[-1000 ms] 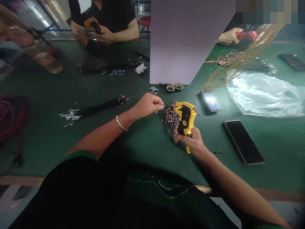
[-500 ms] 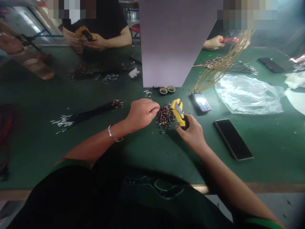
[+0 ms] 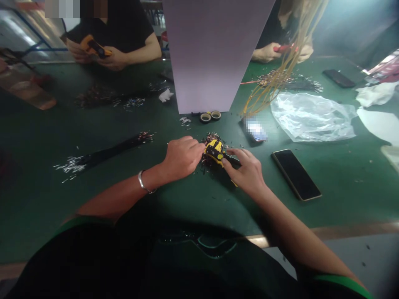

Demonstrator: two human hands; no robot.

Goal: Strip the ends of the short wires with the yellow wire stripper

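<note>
A worker's right hand (image 3: 246,169) closes its grip on a yellow wire stripper (image 3: 214,151), which lies tilted over a heap of cut wires (image 3: 212,162) at center frame; the left hand (image 3: 182,160) is clenched beside the stripper's head, though whether it pinches a wire cannot be told; a black wire bundle (image 3: 109,151) lies on the green tabletop (image 3: 343,199) at left; a smartphone (image 3: 296,174) rests at right, near a plastic bag (image 3: 311,118); a co-worker (image 3: 109,29) holds a yellow tool (image 3: 93,46) at upper left.
</note>
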